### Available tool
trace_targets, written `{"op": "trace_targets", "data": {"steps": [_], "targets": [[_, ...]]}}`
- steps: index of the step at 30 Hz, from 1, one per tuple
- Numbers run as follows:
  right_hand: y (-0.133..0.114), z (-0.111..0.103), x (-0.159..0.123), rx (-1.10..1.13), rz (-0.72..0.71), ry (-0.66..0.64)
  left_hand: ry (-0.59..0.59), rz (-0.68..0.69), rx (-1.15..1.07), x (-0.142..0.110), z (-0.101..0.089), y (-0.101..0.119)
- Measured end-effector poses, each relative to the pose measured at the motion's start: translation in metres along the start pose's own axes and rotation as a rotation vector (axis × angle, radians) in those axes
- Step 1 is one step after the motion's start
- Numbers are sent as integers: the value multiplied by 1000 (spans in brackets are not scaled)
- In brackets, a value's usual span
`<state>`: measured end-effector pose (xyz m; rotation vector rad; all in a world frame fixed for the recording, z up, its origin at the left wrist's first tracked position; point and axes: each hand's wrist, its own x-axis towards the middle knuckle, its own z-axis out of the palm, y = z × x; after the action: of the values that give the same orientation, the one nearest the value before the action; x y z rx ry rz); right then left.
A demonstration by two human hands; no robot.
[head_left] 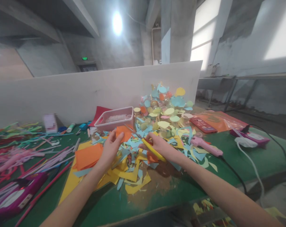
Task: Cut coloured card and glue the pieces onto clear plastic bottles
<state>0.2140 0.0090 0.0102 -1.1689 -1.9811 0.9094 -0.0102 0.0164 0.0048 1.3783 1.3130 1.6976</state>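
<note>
My left hand (111, 145) pinches a small sheet of orange paper (124, 133) between thumb and fingers. In my right hand (158, 146) is a pair of yellow-handled scissors (150, 148), whose blades point up and left toward the orange paper. Whether the blades touch the paper I cannot tell. Below both hands lie blue and yellow paper scraps (132, 168). Beside my left forearm rests a stack of orange sheets (88, 155), over larger yellow paper (70, 176).
Behind my hands stands a pink plastic basket (114, 126); to its right rises a heap of round paper cutouts (169, 111). A pink glue gun (206, 147) with a cord and a red phone-like object (203, 125) lie right. Pipe cleaners (17, 156) cover the left side.
</note>
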Motion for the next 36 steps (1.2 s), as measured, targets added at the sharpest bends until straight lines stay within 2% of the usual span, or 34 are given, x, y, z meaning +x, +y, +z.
{"op": "trace_targets", "data": {"steps": [4, 8, 10, 15, 18, 23, 36], "targets": [[-2, -3, -1, 75, 10, 43, 18, -8, 50, -1, 1, 5], [-5, -8, -7, 168, -14, 9, -19, 145, 199, -1, -2, 8], [-5, -9, -9, 200, -33, -24, -51, 308, 285, 0, -7, 7], [2, -4, -5, 241, -75, -39, -79, 981, 650, 2, -20, 9], [5, -2, -1, 247, -67, 5, -120, 1169, 784, -1, -23, 14], [2, -3, 0, 317, -54, 22, -167, 1221, 885, -6, -24, 15], [1, 0, 0, 332, -49, 11, -126, 1224, 846, -2, -23, 15]]}}
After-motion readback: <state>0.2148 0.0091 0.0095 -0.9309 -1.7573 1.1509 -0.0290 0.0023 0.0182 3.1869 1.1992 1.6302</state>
